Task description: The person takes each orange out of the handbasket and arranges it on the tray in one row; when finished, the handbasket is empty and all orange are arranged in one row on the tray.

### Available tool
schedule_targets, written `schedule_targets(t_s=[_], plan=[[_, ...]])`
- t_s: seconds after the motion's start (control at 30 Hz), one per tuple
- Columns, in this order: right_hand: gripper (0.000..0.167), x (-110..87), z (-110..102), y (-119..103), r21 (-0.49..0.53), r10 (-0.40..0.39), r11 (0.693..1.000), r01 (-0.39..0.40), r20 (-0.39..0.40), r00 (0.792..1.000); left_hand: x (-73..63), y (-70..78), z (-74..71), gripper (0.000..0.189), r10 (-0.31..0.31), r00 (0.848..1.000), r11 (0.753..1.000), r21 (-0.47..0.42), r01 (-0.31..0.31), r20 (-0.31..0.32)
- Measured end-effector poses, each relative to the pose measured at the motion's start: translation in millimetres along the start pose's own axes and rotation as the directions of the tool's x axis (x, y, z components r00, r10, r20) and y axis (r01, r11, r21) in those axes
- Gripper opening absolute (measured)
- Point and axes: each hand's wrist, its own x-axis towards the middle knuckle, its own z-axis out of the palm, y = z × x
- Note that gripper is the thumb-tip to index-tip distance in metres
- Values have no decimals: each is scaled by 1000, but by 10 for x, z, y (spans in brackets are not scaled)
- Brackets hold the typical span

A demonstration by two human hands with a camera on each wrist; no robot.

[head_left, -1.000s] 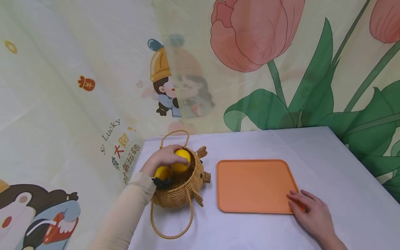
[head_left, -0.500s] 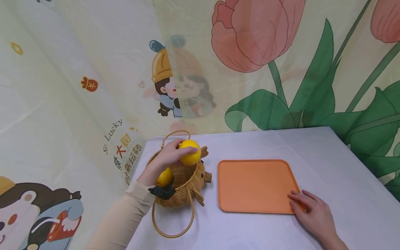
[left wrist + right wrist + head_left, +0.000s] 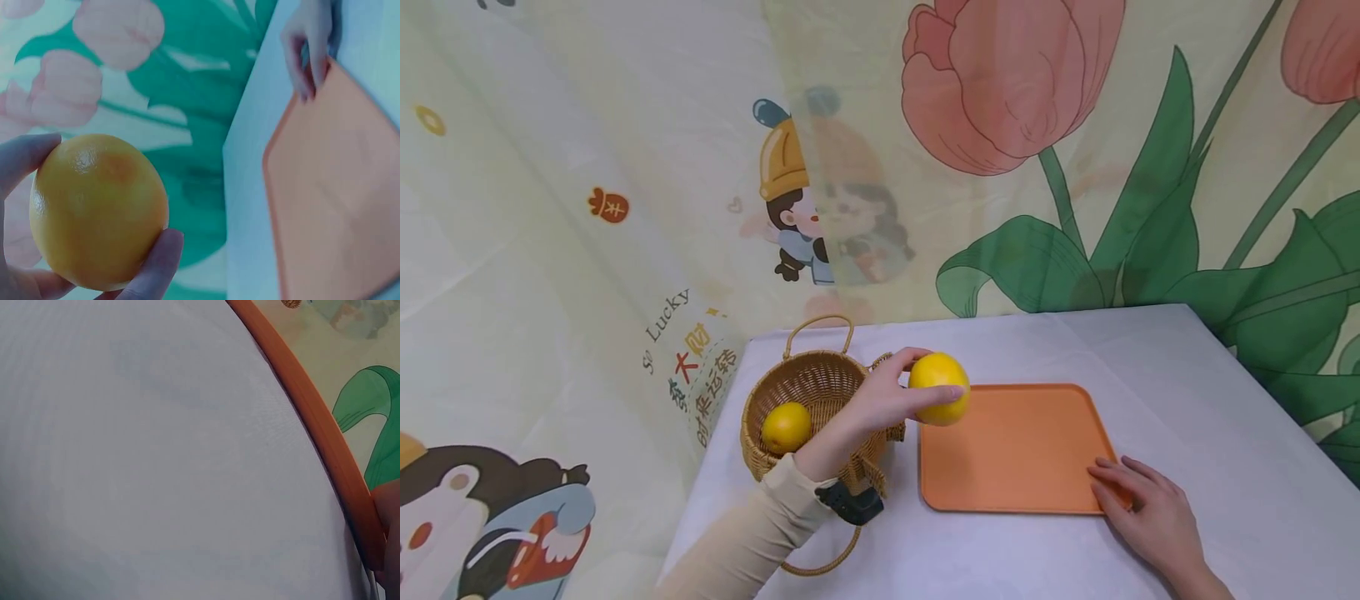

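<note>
My left hand (image 3: 887, 396) grips a smooth yellow round fruit (image 3: 939, 388) between thumb and fingers, above the left edge of the orange tray (image 3: 1007, 450). Close up in the left wrist view, the fruit (image 3: 100, 212) shows a faint reddish blush, and fingertips press on it from both sides. A second yellow fruit (image 3: 787, 427) lies inside the wicker basket (image 3: 767, 387), left of the tray. My right hand (image 3: 1153, 508) holds the tray's front right corner with curled fingers; in the right wrist view only part of this hand (image 3: 389, 515) shows, at the orange rim.
One basket handle (image 3: 820, 318) stands up at the back; the other handle (image 3: 842, 554) lies out toward the front, partly behind my left forearm. A white cloth covers the table (image 3: 985, 558). Printed curtains (image 3: 865, 150) hang behind and to the left.
My left hand has lifted the yellow fruit out of the basket and carried it right, to the tray's left edge. The other fruit in the basket is now uncovered. My right hand stays put.
</note>
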Motion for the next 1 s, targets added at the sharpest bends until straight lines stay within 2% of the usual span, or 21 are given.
schedule_targets(t_s=[0.13,0.3,0.43,0.57,0.73,0.83,0.9,1.0], plan=[[28,5,-2,1,2,-3,1000,3,6,1000,61,-68,339,62,-14,1000,999,-42,15,18],[27,-17,17,-1,-11,10,1000,-10,6,1000,233,-251,810,63,-63,998,997,-50,64,32],[28,-37,43,-4,-21,34,999,-34,16,999,391,-417,1163,68,-116,993,993,6,116,-13],[29,-44,55,-2,-25,40,999,-39,25,999,563,-520,1437,71,-152,987,986,62,155,-59],[29,-22,51,3,-30,34,999,-34,10,999,882,-557,1645,73,-137,982,977,143,156,-133],[29,-8,36,8,-19,42,999,-42,9,999,1066,-559,1732,72,-130,972,967,190,168,-198],[30,-2,20,12,-17,43,999,-43,11,999,1146,-553,1781,71,-139,962,964,192,186,-234],[30,-6,32,6,-13,39,999,-39,8,999,1228,-586,1833,74,-154,956,957,201,207,-248]])
